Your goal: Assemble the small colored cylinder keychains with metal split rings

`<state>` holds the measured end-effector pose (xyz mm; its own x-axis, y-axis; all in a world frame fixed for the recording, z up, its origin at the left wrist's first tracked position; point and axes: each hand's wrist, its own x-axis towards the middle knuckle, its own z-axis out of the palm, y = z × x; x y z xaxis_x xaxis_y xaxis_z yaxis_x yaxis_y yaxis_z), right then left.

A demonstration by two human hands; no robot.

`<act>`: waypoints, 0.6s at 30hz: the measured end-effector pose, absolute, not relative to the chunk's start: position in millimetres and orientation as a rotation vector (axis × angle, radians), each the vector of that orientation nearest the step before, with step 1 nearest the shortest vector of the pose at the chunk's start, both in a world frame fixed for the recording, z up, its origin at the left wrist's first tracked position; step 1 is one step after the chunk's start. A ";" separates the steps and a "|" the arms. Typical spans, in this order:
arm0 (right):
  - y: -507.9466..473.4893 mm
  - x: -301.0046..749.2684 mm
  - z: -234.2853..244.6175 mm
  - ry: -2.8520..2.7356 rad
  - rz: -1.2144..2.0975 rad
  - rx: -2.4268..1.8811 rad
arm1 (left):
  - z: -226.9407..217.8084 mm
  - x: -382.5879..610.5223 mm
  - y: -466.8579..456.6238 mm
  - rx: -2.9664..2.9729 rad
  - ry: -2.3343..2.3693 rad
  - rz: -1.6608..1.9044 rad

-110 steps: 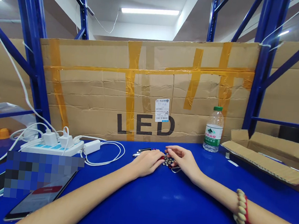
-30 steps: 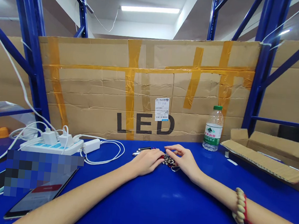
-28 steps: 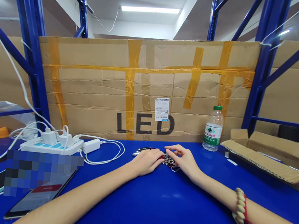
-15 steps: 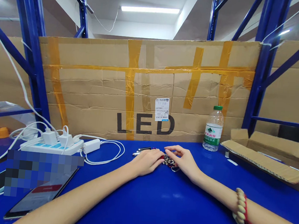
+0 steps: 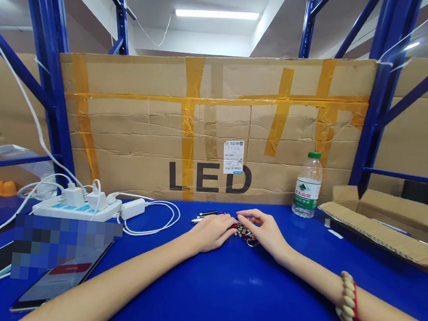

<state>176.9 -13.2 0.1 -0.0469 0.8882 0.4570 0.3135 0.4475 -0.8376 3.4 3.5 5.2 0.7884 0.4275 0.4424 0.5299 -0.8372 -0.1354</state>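
Note:
My left hand lies palm down on the blue table, fingers loosely curved, fingertips touching a small pile of silvery metal pieces with a bit of red in it. My right hand rests against the pile's other side, fingers stretched over its far edge and a small metal ring by its palm. Neither hand lifts anything. A beaded bracelet with a red cord is on my right wrist. Thin pen-like metal sticks lie just behind my left hand.
A taped cardboard sheet marked LED stands along the back between blue rack posts. A water bottle stands at the back right beside an open cardboard box. On the left are a power strip with white cables and a phone.
Both hands have stayed at the pile. Only the view has shifted slightly.

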 end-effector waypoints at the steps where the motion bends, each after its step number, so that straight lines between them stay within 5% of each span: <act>1: -13.3 176.9 0.2 -1.602 0.657 -1.074 | 5.2 3.3 3.5 -2.730 -0.746 -0.589; 18: -12.6 177.6 -0.7 -1.616 0.660 -1.080 | 4.8 3.6 3.5 -2.743 -0.736 -0.605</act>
<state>177.6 -12.6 -0.7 -0.0581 0.8911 0.4501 0.3209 0.4436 -0.8368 3.6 3.5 4.8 0.7879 0.4229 0.4477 0.5210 -0.8453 -0.1184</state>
